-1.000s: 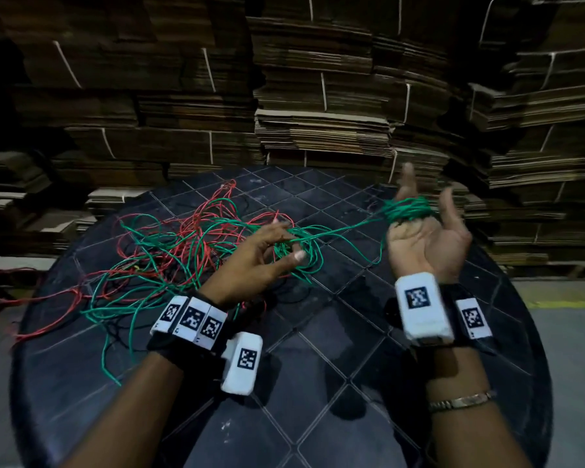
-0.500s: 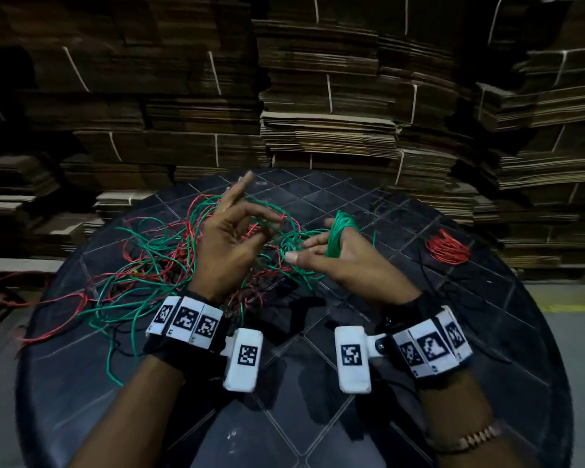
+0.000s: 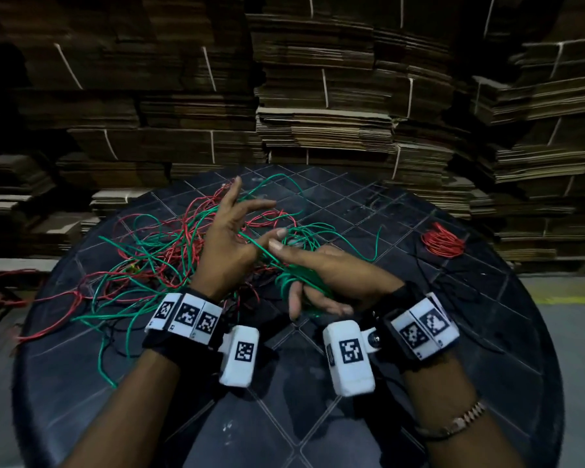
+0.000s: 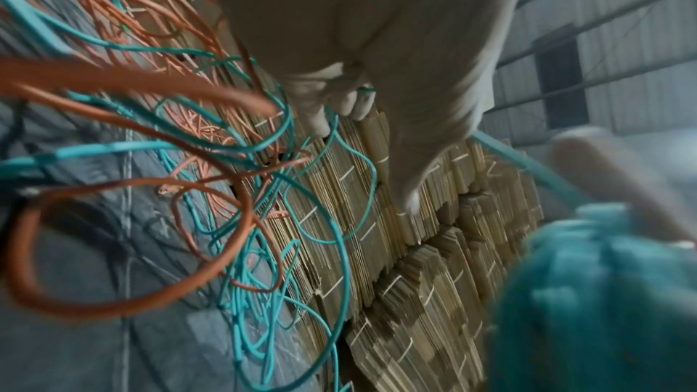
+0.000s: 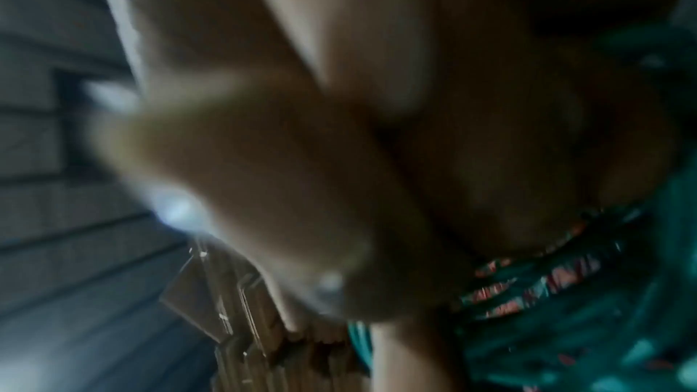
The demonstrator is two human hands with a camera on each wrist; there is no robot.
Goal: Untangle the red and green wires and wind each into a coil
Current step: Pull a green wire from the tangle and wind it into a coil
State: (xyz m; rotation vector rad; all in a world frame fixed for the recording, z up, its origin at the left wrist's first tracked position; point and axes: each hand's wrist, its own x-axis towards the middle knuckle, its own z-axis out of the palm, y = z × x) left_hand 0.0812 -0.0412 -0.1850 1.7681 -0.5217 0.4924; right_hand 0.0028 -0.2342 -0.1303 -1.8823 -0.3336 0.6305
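Now you are working with thin, light, springy wire: the green wire (image 3: 169, 244) is holding its curves and springing into loose loops instead of lying flat, so I judge it will snag on the red wire (image 3: 183, 231) wherever the two are crossing. Both are lying tangled in a heap on the left and middle of the desk (image 3: 487, 349), some strands trailing over the left edge. A small red coil (image 3: 442, 240) is sitting well apart, near the far right rim.

Your right hand (image 3: 335, 275) is carrying a bundle of green turns (image 3: 299, 280) wound around its fingers, which are curling to keep the loops on, while the forefinger is pointing out toward the left hand. The right wrist view is too blurred to add much beyond green strands against the palm.

Your left hand (image 3: 228, 241) is spreading wide, fingers apart and raised over the heap; a taut green strand is running past its thumb to the bundle. Whether the thumb is actually pinching that strand I cannot tell.

Taking hold of the free strand close to the bundle looks best, feeding it with light tension so it is not kinking.
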